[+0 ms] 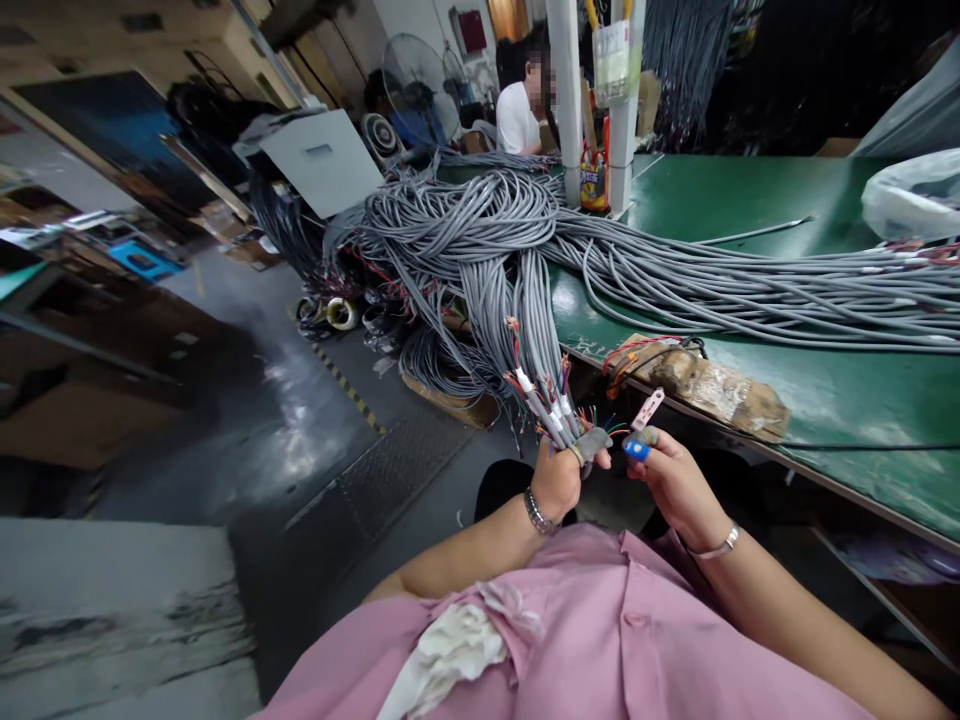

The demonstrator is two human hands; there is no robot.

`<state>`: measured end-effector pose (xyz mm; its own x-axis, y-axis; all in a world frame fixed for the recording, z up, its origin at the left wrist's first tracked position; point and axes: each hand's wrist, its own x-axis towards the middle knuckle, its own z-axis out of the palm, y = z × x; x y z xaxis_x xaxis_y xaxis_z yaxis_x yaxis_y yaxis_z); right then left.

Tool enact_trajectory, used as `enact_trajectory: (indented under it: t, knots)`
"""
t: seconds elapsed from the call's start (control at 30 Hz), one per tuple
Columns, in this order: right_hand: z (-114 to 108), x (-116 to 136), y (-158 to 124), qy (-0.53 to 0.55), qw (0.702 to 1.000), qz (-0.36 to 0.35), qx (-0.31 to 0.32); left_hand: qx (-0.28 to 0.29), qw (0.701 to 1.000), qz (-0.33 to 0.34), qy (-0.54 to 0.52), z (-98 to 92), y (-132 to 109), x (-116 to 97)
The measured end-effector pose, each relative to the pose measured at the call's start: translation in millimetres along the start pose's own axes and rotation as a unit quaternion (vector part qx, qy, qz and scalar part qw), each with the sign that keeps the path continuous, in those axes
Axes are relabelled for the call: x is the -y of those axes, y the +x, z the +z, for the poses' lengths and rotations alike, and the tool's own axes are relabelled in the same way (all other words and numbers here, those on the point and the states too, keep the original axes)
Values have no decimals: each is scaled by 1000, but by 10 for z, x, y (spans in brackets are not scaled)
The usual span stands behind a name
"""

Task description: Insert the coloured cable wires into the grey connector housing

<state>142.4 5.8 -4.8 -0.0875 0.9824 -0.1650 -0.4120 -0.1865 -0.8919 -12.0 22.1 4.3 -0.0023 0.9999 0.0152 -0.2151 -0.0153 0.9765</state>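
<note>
My left hand [564,472] is closed round a bunch of grey cables [544,405], whose stripped ends fan out in thin coloured wires. A grey covering wraps its thumb. Close by on the right, my right hand [670,468] is pinched, with a blue wrap on one finger and a grey covering on another. From its fingertips a small flat pink piece [649,408] with a hole at its end sticks up. Fine coloured wires [616,430] reach across the gap between the hands; whether the right fingers touch them I cannot tell.
A large heap of coiled grey cable [465,215] hangs over the end of the green table [847,400]. Near its edge lies a taped wooden block [701,385] with cords. White posts [566,100] rise from the table, and a person [519,115] sits behind.
</note>
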Motion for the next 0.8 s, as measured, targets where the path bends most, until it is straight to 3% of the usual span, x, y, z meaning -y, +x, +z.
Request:
enact_trajectory:
  t: [0.2,0.43,0.57,0.67,0.73,0.8]
  knots:
    - [80,70,-47,71,996,11,44,7,1000,-6,18,-22,-13,-10]
    - [162,12,-42,53,998,-15,15,36,998,4,55,-21,-22,-65]
    - [68,3,-82,-101,983,-117,100,47,998,-14,41,-29,-8,-55]
    - [-44,39,-118,-269,923,-200,186,45,998,-26,37,-49,14,-28]
    - [-110,36,-131,-336,896,-211,200,28,999,-29,30,-60,29,-11]
    - [-153,-2,-135,-348,901,-192,176,12,999,-30,20,-60,41,-6]
